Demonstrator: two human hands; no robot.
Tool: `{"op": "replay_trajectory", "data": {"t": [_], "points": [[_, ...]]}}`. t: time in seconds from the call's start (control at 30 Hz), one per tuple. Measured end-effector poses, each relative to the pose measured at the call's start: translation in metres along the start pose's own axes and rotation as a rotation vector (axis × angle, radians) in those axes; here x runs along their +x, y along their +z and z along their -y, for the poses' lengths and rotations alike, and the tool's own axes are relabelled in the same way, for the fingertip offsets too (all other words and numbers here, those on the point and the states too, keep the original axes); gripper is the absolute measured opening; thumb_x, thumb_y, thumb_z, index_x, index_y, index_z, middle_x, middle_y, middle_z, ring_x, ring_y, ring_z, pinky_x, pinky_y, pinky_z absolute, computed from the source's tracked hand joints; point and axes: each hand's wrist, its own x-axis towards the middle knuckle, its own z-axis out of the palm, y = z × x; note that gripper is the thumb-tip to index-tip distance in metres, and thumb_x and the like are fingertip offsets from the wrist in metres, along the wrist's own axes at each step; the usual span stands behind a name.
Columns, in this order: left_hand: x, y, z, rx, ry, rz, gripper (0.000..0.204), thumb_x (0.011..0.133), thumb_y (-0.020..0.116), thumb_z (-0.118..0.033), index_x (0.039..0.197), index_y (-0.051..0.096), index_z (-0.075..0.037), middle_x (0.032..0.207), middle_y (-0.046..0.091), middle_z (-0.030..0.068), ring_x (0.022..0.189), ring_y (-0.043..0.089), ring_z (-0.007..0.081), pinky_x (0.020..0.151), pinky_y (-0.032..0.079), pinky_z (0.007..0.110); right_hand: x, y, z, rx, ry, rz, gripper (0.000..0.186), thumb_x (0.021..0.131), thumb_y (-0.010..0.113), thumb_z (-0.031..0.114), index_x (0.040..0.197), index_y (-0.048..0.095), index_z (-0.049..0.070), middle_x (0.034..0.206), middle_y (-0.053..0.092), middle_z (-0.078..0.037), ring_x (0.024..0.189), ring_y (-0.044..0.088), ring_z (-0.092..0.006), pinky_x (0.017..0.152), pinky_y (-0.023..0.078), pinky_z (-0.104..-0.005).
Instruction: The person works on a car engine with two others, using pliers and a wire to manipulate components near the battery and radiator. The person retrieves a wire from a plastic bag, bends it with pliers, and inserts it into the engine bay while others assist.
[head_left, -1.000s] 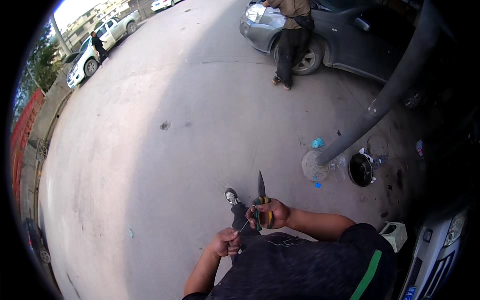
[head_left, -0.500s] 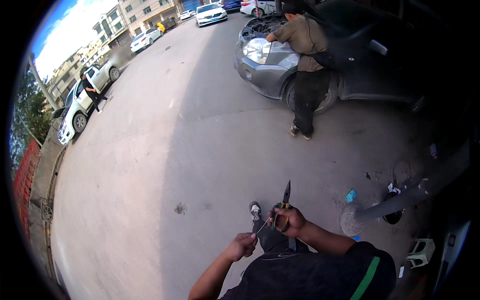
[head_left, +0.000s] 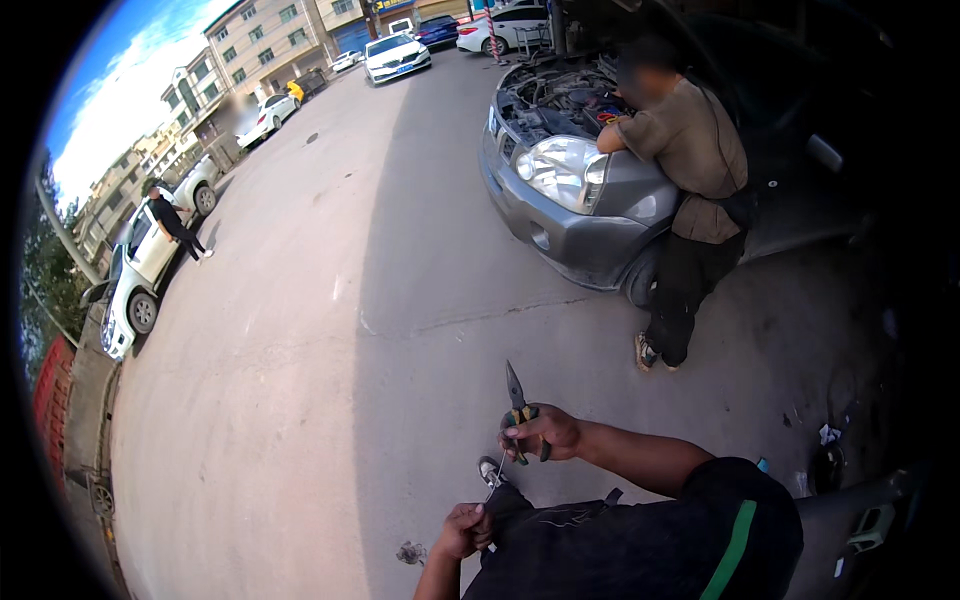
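My right hand (head_left: 550, 430) is closed around a pair of needle-nose pliers (head_left: 515, 388). Their dark jaws point up and away from me, and the green and yellow handles sit partly behind my fingers. Lower and to the left, my left hand (head_left: 463, 530) is closed on a thin metal rod (head_left: 496, 480). The rod slants up toward my right hand, its upper end close to the fingers there; whether they touch it I cannot tell. My left fingers hide its lower end, so its exact kind does not show.
Ahead on the right stands a grey car (head_left: 570, 240) with its engine bay open. A person (head_left: 700, 150) leans over its fender. Another person (head_left: 172, 225) is beside a white pickup (head_left: 140, 265) at left. A pale stool (head_left: 870, 528) and litter lie at lower right.
The grey car and the person leaning on it appear closer and larger. Both my hands have shifted left in view, still holding the pliers and rod. The person by the pickup has moved along it.
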Motion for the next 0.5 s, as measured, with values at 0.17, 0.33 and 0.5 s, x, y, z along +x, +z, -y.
{"op": "replay_trajectory", "data": {"t": [0.17,0.33,0.5], "points": [[0.162,-0.088,-0.142,-0.091,-0.090,0.138,0.044,0.092,0.049,-0.036,0.062,0.042,-0.005,0.051,0.025,-0.0030,0.041,0.022,0.0094,0.039,0.017,0.026,0.133,-0.094,0.116,0.088,-0.165,0.012,0.011,0.085,0.058,0.011,0.089,0.057,0.001,0.082,0.060,-0.008,0.079,0.059,-0.0197,0.076,0.046,-0.0349],[0.320,-0.133,-0.305,-0.031,-0.377,0.279,0.042,0.093,0.049,-0.030,0.059,0.039,-0.007,0.050,0.025,-0.0034,0.040,0.020,0.0087,0.038,0.016,0.026,0.219,-0.144,0.250,0.035,-0.373,-0.154,0.012,0.083,0.059,0.011,0.088,0.059,0.001,0.082,0.059,-0.010,0.077,0.057,-0.0198,0.075,0.045,-0.0339],[0.455,-0.127,-0.458,0.231,-0.531,0.368,0.043,0.092,0.052,-0.032,0.060,0.041,-0.006,0.050,0.028,-0.0021,0.039,0.021,0.0082,0.038,0.016,0.026,0.282,-0.191,0.375,-0.107,-0.537,-0.248,0.013,0.082,0.060,0.010,0.090,0.058,0.000,0.082,0.059,-0.012,0.077,0.057,-0.0206,0.074,0.045,-0.0347]]}}
